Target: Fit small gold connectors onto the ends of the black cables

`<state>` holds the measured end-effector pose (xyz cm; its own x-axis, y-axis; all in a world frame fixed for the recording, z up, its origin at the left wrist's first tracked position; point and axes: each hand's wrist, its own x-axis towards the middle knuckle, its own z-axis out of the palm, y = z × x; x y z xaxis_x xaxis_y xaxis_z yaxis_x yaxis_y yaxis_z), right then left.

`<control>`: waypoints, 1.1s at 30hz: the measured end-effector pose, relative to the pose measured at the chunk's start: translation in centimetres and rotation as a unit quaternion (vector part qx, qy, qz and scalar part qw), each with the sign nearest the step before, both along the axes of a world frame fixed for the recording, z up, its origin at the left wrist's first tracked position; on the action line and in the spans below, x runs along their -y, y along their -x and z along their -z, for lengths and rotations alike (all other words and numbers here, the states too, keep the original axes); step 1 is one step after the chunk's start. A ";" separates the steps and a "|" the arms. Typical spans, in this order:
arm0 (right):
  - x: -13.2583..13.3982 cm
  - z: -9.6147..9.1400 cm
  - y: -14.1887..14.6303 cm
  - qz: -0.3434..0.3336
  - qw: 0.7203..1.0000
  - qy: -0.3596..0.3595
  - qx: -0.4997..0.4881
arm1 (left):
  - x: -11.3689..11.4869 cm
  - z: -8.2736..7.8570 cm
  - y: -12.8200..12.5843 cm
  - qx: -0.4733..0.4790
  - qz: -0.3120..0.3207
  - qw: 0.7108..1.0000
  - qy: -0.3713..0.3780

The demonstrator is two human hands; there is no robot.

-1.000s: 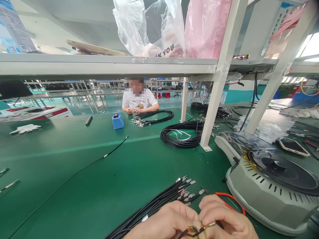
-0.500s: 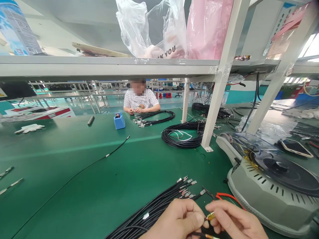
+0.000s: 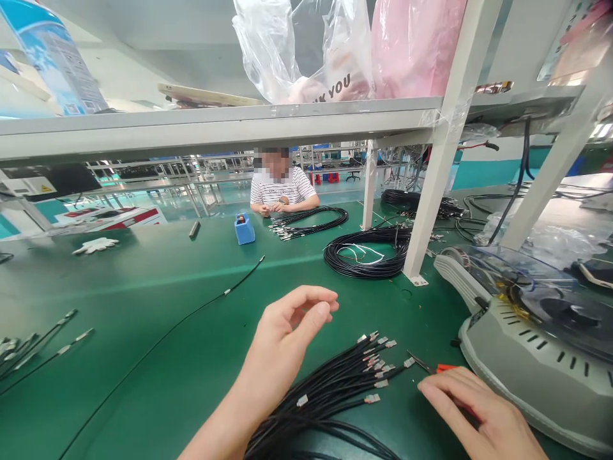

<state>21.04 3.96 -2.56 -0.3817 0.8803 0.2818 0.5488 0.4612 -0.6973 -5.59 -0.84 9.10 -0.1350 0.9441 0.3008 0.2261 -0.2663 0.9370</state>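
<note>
From the head view, the left hand (image 3: pixel 287 332) is raised above the green desk (image 3: pixel 158 319), fingers loosely curled, thumb and forefinger nearly meeting but with nothing visible between them — an empty grip. The right hand (image 3: pixel 474 412) lies palm-down on the desk at the lower right, fingers fairly flat, covering red-handled cutters (image 3: pixel 438 368) whose dark tips poke out beyond the fingertips; whether the fingers actually close on the handles cannot be told.

Between the two hands lies the bundle of black wires (image 3: pixel 330 390), fanned out on the desk, its ends fitted with small metal terminals (image 3: pixel 376 358) pointing toward the upper right. The left hand hovers just above and to the left of the bundle, not touching it.

As a judgement, these wires look thin, light and limp: they would sag and slide against each other, so a single one is best pinched on the black jacket just behind its terminal, where it is stiffest. The terminals themselves look small and easily bent.

Just right of the right hand stands a grey tape dispenser (image 3: pixel 522 370) with a clear cover. Farther back a coil of black cable (image 3: pixel 368 259) rests beside a white shelf post (image 3: pixel 438 172), and a single long wire (image 3: pixel 191 319) crosses the desk. A blue box (image 3: pixel 244 229) sits near a person (image 3: pixel 282 188) in a striped shirt — working on another batch of cables across the desk.
</note>
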 end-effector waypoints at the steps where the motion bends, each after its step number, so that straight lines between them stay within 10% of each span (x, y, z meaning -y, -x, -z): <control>1: -0.1 0.0 0.2 0.010 1.000 -0.019 0.002 | 0.3 -0.3 0.1 -0.008 -0.006 1.000 -0.006; 14: -0.5 -1.1 4.8 -0.110 0.984 0.047 0.128 | 2.3 4.8 0.0 -0.230 0.045 0.968 0.088; 26: -0.9 -2.0 2.3 -0.052 0.991 0.109 0.047 | 1.5 9.7 -5.4 -0.524 0.186 0.830 0.054; 33: -1.3 -3.7 -0.3 -0.112 0.969 0.220 -0.032 | 0.7 8.8 -5.4 -0.273 0.125 0.940 0.161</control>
